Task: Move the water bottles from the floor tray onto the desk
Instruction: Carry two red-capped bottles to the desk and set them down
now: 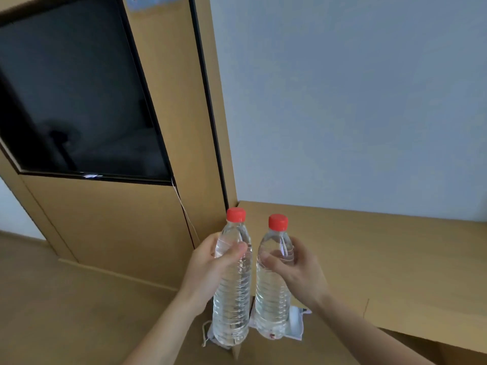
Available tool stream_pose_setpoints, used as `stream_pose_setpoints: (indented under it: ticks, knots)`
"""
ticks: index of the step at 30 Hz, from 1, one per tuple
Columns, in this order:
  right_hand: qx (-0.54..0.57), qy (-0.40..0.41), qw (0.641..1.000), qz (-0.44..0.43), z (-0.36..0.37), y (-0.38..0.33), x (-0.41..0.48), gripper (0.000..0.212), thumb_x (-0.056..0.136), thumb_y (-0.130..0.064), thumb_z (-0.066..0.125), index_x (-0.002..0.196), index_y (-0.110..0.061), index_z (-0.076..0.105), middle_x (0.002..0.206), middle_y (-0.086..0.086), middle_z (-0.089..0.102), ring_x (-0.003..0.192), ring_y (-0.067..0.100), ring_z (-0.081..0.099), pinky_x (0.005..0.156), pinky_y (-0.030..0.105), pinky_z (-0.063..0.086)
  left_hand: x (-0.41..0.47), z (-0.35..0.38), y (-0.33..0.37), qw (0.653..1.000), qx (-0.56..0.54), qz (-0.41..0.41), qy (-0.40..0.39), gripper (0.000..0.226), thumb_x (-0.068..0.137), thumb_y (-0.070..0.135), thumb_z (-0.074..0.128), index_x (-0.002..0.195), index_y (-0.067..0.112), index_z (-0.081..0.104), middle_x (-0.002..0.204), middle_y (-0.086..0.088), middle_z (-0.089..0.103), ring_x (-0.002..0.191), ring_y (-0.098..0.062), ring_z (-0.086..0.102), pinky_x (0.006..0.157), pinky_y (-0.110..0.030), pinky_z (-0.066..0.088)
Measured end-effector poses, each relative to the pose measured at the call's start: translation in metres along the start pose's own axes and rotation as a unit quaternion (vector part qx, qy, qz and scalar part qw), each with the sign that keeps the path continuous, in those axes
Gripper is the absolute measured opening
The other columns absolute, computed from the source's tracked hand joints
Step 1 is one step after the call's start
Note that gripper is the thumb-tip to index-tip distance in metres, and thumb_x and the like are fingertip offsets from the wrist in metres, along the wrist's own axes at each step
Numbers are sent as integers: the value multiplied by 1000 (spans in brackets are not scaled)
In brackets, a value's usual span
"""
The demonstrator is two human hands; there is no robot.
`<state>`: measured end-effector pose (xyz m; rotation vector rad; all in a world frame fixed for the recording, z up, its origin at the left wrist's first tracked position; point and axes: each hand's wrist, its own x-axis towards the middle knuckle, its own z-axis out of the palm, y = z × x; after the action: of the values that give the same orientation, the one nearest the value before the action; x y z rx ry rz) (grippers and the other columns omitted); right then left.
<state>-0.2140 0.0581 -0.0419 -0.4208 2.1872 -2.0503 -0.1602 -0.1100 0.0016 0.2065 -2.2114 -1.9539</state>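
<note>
The clear, ribbed plastic left bottle and its twin, the right bottle, are held side by side (red caps up, long axes near vertical) near the smooth tan wooden bench. The left hand has its grip curled round the left bottle; the right hand grips the right bottle.

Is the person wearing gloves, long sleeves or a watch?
No. The left hand and right hand are bare, with no gloves or rings showing. The left forearm and right forearm are bare too: no sleeves, watch or bracelet in view.
</note>
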Motion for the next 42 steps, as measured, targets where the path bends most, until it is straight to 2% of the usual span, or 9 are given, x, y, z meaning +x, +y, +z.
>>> stream_pose_setpoints:
  ticks: [7, 13, 16, 20, 23, 25, 28, 37, 42]
  knots:
    - [1, -37, 999, -8, -3, 31, 150, 43, 66, -33, 83, 103, -29, 61, 94, -5, 75, 85, 4, 70, 73, 21, 54, 136, -7, -11, 995, 99, 17, -9, 26, 74, 25, 75, 98, 32, 66, 96, 20, 73, 87, 9, 64, 73, -16, 43]
    - [-57, -43, 997, -7, -28, 52, 245, 52, 65, -27, 84, 109, -30, 58, 96, -12, 72, 85, -6, 66, 67, 10, 48, 256, 5, -26, 987, 154, 5, -46, 32, 69, 26, 77, 100, 23, 67, 102, 4, 73, 97, -8, 66, 88, -29, 49]
    - [-96, 4, 995, -9, -46, 63, 279, 37, 70, -27, 78, 103, -23, 63, 94, -5, 72, 86, 6, 65, 72, 23, 51, 310, 27, -36, 980, 170, -1, -99, 30, 74, 23, 74, 102, 19, 66, 103, 2, 72, 98, -10, 65, 89, -31, 49]
    - [-202, 89, 975, 41, -74, 87, 322, 60, 71, -38, 76, 125, -25, 54, 115, -8, 52, 114, 14, 47, 92, 27, 39, 385, 66, -54, 968, 190, 11, -166, 23, 76, 27, 72, 97, 24, 65, 97, 6, 70, 88, 2, 65, 81, -15, 48]
    - [-270, 131, 950, 90, -94, 97, 353, 69, 67, -33, 80, 129, -29, 51, 111, -6, 38, 118, 18, 39, 97, 29, 34, 442, 93, -76, 946, 237, 31, -219, 33, 70, 46, 71, 94, 25, 64, 102, -13, 68, 92, -22, 67, 89, -35, 52]
    - [-260, 145, 947, 120, -104, 104, 376, 61, 65, -28, 82, 121, -30, 57, 107, -4, 43, 109, 19, 46, 89, 27, 36, 476, 108, -90, 936, 256, 30, -240, 38, 64, 54, 69, 94, 32, 62, 103, -11, 67, 91, -23, 66, 88, -38, 52]
    - [-226, 196, 944, 141, -113, 118, 416, 44, 59, -39, 78, 99, -31, 63, 106, 2, 57, 94, 16, 59, 82, 32, 48, 517, 125, -104, 943, 239, 33, -228, 25, 72, 31, 73, 94, 22, 64, 94, -8, 68, 81, -13, 63, 71, -19, 46]
    - [-166, 268, 933, 171, -112, 157, 495, 53, 72, -20, 77, 118, -22, 51, 106, -11, 55, 100, 10, 55, 84, 24, 40, 589, 150, -159, 961, 235, 6, -145, 52, 69, 40, 73, 111, 15, 57, 112, -9, 55, 102, -24, 57, 87, -35, 49]
    - [-127, 310, 925, 180, -110, 173, 493, 50, 71, -22, 79, 105, -29, 43, 101, -25, 52, 93, -6, 54, 80, 19, 44, 577, 155, -173, 982, 176, -13, -68, 51, 66, 27, 82, 95, 19, 41, 101, -2, 53, 92, -20, 53, 74, -25, 40]
